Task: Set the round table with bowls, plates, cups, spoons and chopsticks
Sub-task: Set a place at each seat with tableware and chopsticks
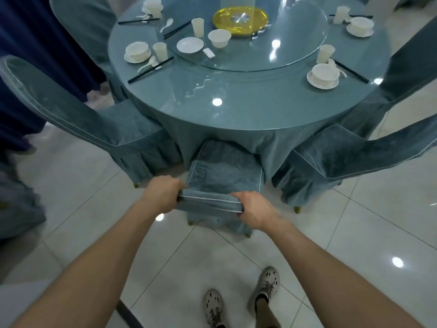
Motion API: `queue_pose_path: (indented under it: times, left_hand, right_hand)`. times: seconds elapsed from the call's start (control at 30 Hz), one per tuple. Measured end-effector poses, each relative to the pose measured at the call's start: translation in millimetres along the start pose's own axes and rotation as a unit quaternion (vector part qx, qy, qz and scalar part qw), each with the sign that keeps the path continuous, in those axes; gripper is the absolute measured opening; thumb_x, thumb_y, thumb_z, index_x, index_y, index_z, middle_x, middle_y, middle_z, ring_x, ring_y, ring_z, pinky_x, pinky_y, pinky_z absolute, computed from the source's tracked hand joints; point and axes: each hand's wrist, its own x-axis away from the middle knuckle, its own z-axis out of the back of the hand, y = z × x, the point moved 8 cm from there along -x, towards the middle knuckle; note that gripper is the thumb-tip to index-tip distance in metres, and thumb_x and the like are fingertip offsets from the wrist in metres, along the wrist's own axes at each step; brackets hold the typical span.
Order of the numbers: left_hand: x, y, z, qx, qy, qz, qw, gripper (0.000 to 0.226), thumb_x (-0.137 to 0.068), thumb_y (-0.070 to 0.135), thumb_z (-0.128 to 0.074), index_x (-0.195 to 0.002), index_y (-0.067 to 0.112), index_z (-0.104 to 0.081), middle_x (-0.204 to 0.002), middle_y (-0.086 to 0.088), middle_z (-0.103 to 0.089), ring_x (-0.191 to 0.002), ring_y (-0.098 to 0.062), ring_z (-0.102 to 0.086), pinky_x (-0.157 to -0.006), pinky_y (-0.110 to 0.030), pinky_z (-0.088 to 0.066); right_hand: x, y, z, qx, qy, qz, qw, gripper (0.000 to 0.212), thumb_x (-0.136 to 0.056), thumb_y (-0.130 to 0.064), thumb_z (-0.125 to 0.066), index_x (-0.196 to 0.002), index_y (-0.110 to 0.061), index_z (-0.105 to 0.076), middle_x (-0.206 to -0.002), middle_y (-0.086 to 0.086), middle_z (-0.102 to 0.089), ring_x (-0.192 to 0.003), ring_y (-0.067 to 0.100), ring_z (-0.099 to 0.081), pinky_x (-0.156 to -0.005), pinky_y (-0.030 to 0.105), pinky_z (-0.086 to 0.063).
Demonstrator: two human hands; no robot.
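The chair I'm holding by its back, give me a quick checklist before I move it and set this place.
1. Grip: left hand and right hand both clamp the chair back: ok.
2. Near table edge bare for a setting: ok.
3. Loose pieces ready on the glass turntable: plate, bowl, cup: ok.
4. Place setting laid here: not ok.
5. Chair legs free of the tablecloth: cannot tell.

Bare forearms, perforated grey clogs (267, 284), dark socks (261, 298)
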Motion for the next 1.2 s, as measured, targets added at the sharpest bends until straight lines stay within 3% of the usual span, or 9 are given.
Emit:
queue_pose_path:
  times: [0.1, 0.27, 0.67, 0.77, 0.83, 0.9, 0.97, 1.07, 1.2]
  left_hand:
    - [6, 5, 7, -0.049, 0.007, -0.032, 0.998, 0.027, -0.091, 0.031, -0.069, -0.113, 0.044, -0.076, -0.080, 0.010, -0.067, -0.074, -0.015, -0.063, -0.070, -0.033, -0.053]
    - [10, -5, 6, -0.052, 0.012, -0.033, 0.998, 0.034, -0.094, 0.032, -0.068, -0.122, 0.050, -0.073, -0.081, 0.012, -0.066, -0.073, -0.014, -0.061, -0.067, -0.032, -0.048]
    - [-32, -58, 14, -0.029, 0.042, 0.019, 0.999, 0.049, -0.093, 0.023, -0.071, -0.126, 0.059, -0.070, -0.091, 0.011, -0.075, -0.079, -0.018, -0.068, -0.074, -0.035, -0.058]
    - [-37, -63, 9, 0.014, 0.022, 0.029, 0.999, 0.046, -0.092, 0.028, -0.079, -0.130, 0.053, -0.071, -0.099, 0.011, -0.076, -0.085, -0.016, -0.068, -0.084, -0.041, -0.062]
    - [-37, -62, 3, 0.068, -0.028, 0.026, 0.997, 0.061, -0.080, 0.040, -0.092, -0.135, 0.046, -0.067, -0.111, 0.011, -0.075, -0.094, -0.016, -0.067, -0.090, -0.042, -0.061]
    - [-33, -58, 1, 0.147, -0.089, 0.020, 0.985, 0.093, -0.064, 0.049, -0.101, -0.146, 0.042, -0.058, -0.126, 0.011, -0.069, -0.104, -0.015, -0.063, -0.092, -0.038, -0.057]
    - [-30, -54, 10, 0.205, -0.124, 0.008, 0.971, 0.112, -0.056, 0.059, -0.101, -0.154, 0.039, -0.050, -0.141, 0.010, -0.062, -0.117, -0.015, -0.058, -0.098, -0.035, -0.052]
    - [-35, -45, 43, 0.285, -0.134, -0.014, 0.949, 0.115, -0.055, 0.082, -0.089, -0.154, 0.039, -0.051, -0.147, 0.011, -0.059, -0.130, -0.017, -0.058, -0.108, -0.038, -0.051]
    - [-74, -46, 101, 0.304, -0.038, 0.004, 0.952, 0.087, -0.071, 0.087, -0.075, -0.143, 0.039, -0.062, -0.133, 0.017, -0.065, -0.119, -0.010, -0.061, -0.103, -0.034, -0.051]
  right_hand:
    - [1, -3, -1, 0.010, 0.014, 0.008, 1.000, 0.045, -0.087, -0.007, -0.066, -0.118, -0.040, -0.070, -0.100, -0.012, -0.072, -0.093, 0.015, -0.067, -0.086, 0.036, -0.056]
    - [-9, -12, -1, 0.010, 0.013, 0.019, 1.000, 0.047, -0.088, -0.008, -0.065, -0.122, -0.040, -0.070, -0.100, -0.012, -0.073, -0.095, 0.016, -0.068, -0.086, 0.036, -0.056]
    - [-62, -29, 8, 0.015, 0.043, 0.026, 0.999, 0.042, -0.090, -0.014, -0.068, -0.120, -0.043, -0.068, -0.101, -0.010, -0.074, -0.095, 0.021, -0.069, -0.085, 0.040, -0.058]
    - [-67, -30, 6, 0.020, 0.037, 0.029, 0.999, 0.044, -0.091, -0.018, -0.071, -0.126, -0.044, -0.066, -0.106, -0.009, -0.075, -0.099, 0.021, -0.070, -0.089, 0.041, -0.059]
    - [-68, -26, 6, 0.016, 0.018, 0.023, 0.999, 0.063, -0.087, -0.030, -0.080, -0.142, -0.047, -0.056, -0.117, -0.007, -0.074, -0.109, 0.022, -0.069, -0.094, 0.041, -0.058]
    - [-64, -24, 7, 0.001, -0.024, 0.009, 1.000, 0.103, -0.071, -0.066, -0.088, -0.158, -0.047, -0.036, -0.136, -0.005, -0.069, -0.123, 0.022, -0.064, -0.105, 0.043, -0.055]
    - [-58, -21, 15, -0.010, -0.032, -0.014, 0.999, 0.128, -0.055, -0.101, -0.069, -0.162, -0.047, -0.025, -0.147, -0.007, -0.062, -0.130, 0.021, -0.060, -0.111, 0.046, -0.052]
    - [-58, -14, 45, -0.018, 0.003, -0.029, 0.999, 0.125, -0.059, -0.113, -0.040, -0.163, -0.046, -0.027, -0.154, -0.007, -0.058, -0.138, 0.022, -0.057, -0.112, 0.050, -0.049]
    - [-79, 3, 101, -0.031, 0.025, -0.024, 0.999, 0.113, -0.075, -0.107, -0.028, -0.163, -0.037, -0.034, -0.157, 0.000, -0.056, -0.142, 0.024, -0.054, -0.117, 0.049, -0.045]
